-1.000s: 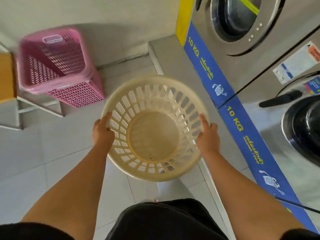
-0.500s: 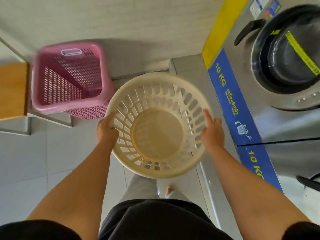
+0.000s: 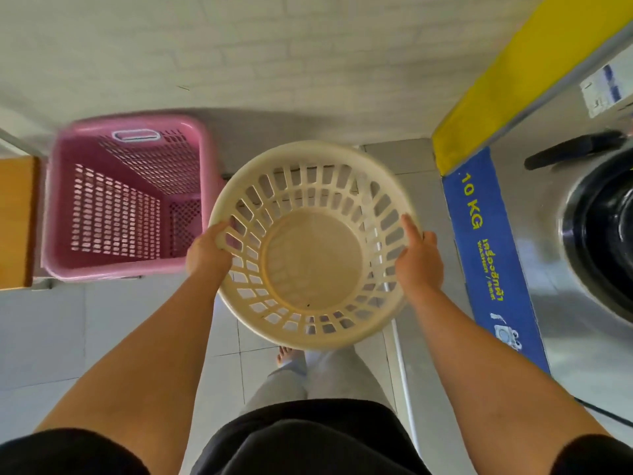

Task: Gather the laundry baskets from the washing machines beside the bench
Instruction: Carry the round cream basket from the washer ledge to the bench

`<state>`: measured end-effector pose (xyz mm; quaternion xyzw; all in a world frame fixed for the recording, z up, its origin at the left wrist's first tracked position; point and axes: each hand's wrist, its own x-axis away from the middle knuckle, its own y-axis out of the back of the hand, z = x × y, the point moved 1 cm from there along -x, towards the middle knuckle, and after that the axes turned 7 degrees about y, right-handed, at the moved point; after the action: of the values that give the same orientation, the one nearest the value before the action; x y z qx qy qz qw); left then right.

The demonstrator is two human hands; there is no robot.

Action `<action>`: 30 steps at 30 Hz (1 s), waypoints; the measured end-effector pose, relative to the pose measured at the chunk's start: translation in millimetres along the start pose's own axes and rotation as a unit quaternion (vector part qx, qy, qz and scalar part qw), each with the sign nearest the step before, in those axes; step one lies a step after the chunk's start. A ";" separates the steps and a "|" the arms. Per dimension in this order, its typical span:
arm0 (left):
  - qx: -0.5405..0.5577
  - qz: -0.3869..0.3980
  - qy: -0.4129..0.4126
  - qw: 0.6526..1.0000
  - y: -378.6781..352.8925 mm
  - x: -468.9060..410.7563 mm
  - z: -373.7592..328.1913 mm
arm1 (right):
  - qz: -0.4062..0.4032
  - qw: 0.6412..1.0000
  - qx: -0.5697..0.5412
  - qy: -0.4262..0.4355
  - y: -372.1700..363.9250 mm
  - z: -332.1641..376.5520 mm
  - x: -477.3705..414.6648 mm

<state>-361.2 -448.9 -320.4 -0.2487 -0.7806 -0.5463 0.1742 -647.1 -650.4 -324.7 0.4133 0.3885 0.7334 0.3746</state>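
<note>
Head view: person carries a round cream basket [image 3: 313,245] in both hands, held off the tiled floor [image 3: 51,337], open side up, empty. Left hand [image 3: 208,252] grips the left rim, fingers curled over the edge into the slots. Right hand [image 3: 418,264] grips the right rim, thumb lying inside along the wall, other fingers hidden behind the rim. Pink rectangular basket [image 3: 125,197] sits at the left, empty, its right wall just behind the cream basket's left rim; can't tell if they touch. Wooden bench [image 3: 15,221] edge is just beside the pink basket's left side. Washing machine [image 3: 561,207] stands at the right, blue "10 KG" strip along its base, dark round door [image 3: 603,234] at the right edge. White wall [image 3: 274,56] behind.
</note>
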 end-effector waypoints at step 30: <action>0.068 -0.024 0.078 0.994 -194.7 -300.0 -3.5 | 0.058 0.996 0.030 0.066 -244.0 -2.6 -299.4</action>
<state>-229.2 -565.9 -631.6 -0.1743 -0.8059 -0.5133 0.2382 -480.6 -809.9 -634.6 0.3971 0.4098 0.7673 0.2925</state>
